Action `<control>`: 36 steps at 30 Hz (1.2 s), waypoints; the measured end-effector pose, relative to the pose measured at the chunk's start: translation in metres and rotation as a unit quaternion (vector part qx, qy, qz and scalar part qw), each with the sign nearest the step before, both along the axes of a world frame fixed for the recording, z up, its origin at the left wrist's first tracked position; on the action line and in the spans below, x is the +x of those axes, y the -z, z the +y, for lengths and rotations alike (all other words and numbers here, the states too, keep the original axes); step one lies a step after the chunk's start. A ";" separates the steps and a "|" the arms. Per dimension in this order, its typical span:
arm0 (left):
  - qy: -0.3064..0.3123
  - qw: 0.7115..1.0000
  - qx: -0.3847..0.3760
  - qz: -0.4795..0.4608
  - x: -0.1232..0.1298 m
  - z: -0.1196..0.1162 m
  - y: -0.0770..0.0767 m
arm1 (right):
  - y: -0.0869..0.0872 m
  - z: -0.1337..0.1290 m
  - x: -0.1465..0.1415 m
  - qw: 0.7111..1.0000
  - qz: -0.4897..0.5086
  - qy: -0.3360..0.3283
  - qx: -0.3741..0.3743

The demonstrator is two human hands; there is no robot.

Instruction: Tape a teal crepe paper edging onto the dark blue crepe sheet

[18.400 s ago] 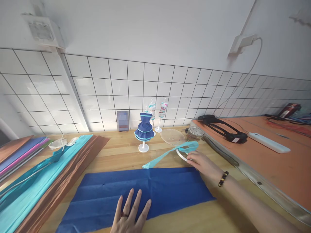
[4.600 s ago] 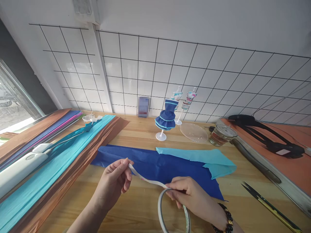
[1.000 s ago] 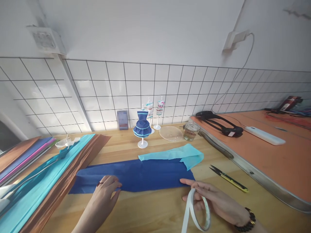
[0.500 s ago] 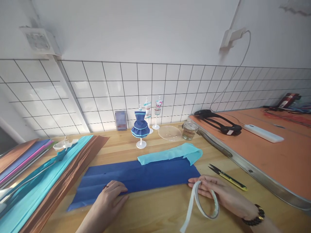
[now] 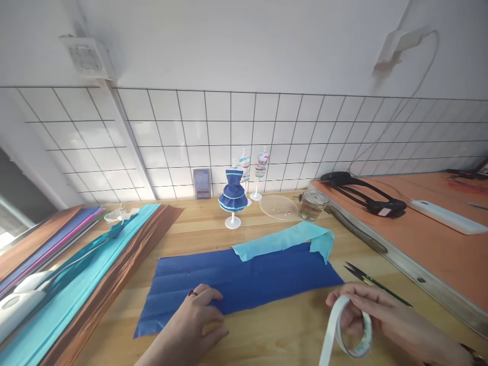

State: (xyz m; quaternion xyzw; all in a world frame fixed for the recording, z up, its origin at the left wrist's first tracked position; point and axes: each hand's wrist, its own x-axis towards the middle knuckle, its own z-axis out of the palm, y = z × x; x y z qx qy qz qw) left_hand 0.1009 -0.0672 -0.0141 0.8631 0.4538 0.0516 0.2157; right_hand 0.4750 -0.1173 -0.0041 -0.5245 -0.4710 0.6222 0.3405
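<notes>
My left hand point(image 5: 198, 317) rests at the near edge of a dark blue crinkled sheet point(image 5: 267, 279), fingers loosely spread and gripping nothing. To the right of the sheet, my right hand point(image 5: 381, 307) pinches a roll of white tape point(image 5: 333, 328), and a loose strip of it hangs toward me past the lower frame edge. A light blue strip point(image 5: 280, 243) lies over the sheet's far edge, its right end folded down. Just beyond my right hand lie thread snips point(image 5: 375, 283), partly hidden by it.
At the back stand a blue doll dress on a stand point(image 5: 233, 195), two small mannequins point(image 5: 262, 165), a clear disc point(image 5: 278, 207) and a lidded glass jar point(image 5: 313, 204). Folded coloured sheets point(image 5: 125, 254) fill the left. An orange board point(image 5: 438, 249) with a metal edge borders the right.
My right hand and the tape roll have drawn away from the blue sheet's right corner, toward me. My left fingers have spread a little. The whole scene has shifted rightward in view.
</notes>
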 end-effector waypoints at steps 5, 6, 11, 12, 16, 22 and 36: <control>-0.062 0.992 -0.083 -0.065 -0.001 -0.009 -0.017 | -0.010 0.002 -0.047 0.997 -0.036 -0.052 0.040; -0.079 0.988 -0.099 -0.092 -0.002 -0.010 -0.021 | -0.012 0.003 -0.059 0.996 -0.045 -0.063 0.053; -0.109 0.921 -0.271 -0.257 -0.003 -0.021 -0.034 | -0.022 0.014 -0.107 0.991 -0.069 -0.052 0.099; -0.104 0.896 -0.312 -0.297 -0.003 -0.025 -0.033 | -0.023 0.017 -0.113 0.992 -0.065 -0.046 0.103; -0.146 0.805 -0.425 -0.387 -0.004 -0.038 -0.018 | -0.023 0.023 -0.125 0.993 -0.045 -0.009 0.106; -0.227 0.713 -0.499 -0.436 -0.012 -0.043 0.002 | -0.021 0.024 -0.130 0.989 -0.091 -0.022 0.117; -0.298 0.741 -0.392 -0.456 -0.030 -0.036 0.008 | -0.033 0.012 -0.145 0.931 -0.236 -0.060 0.270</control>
